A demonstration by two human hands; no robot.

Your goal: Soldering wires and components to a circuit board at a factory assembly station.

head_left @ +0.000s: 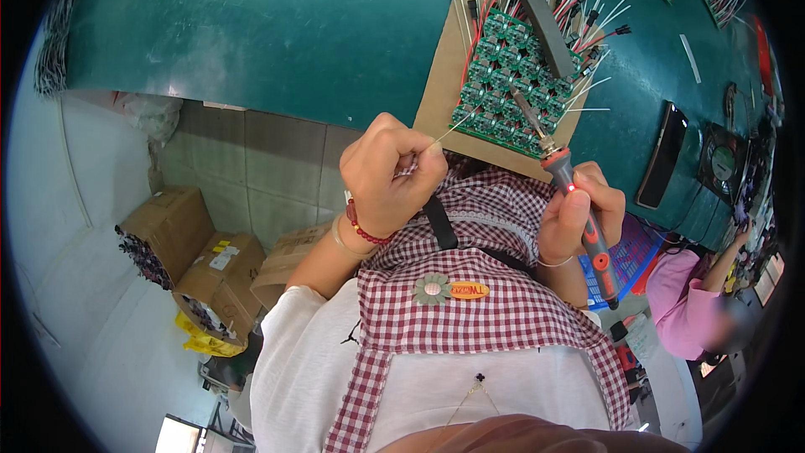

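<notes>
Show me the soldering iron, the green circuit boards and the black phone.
Soldering iron (561, 169): head view, front of the handle.
Green circuit boards (503, 75): head view, middle of the block.
Black phone (662, 156): head view, its dark face.

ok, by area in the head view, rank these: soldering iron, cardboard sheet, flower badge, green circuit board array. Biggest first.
1. Cardboard sheet, taking its whole outline; partly covered
2. Green circuit board array, lying on it
3. Soldering iron, long but thin
4. Flower badge, smallest despite sitting nearer the camera
</notes>
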